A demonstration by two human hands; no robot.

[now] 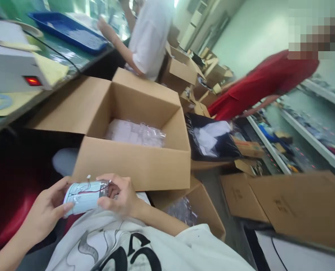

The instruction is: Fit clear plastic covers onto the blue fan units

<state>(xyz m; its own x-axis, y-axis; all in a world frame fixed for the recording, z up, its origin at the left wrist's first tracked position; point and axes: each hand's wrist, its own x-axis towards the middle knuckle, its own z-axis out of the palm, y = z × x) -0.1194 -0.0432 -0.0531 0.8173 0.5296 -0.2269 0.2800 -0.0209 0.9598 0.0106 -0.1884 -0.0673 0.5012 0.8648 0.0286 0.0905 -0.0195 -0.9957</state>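
Between my two hands lies a pale blue cylindrical housing [85, 196] on its side, with thin dark red wires along it. My left hand [47, 205] grips its wider rimmed end, thumb on the near side. The fingers of my right hand [120, 194] wrap round the other end, where a clear part and wire ends show. Just beyond my hands stands an open cardboard box [136, 165], with clear plastic-wrapped pieces [136, 133] at its bottom.
On the workbench at left are a blue tray [68, 32] and a white device with a lit red switch [33, 80]. A person in white [152, 37] and one in red [257, 82] are beyond. More boxes [299, 203] and shelves [316, 139] fill the right side.
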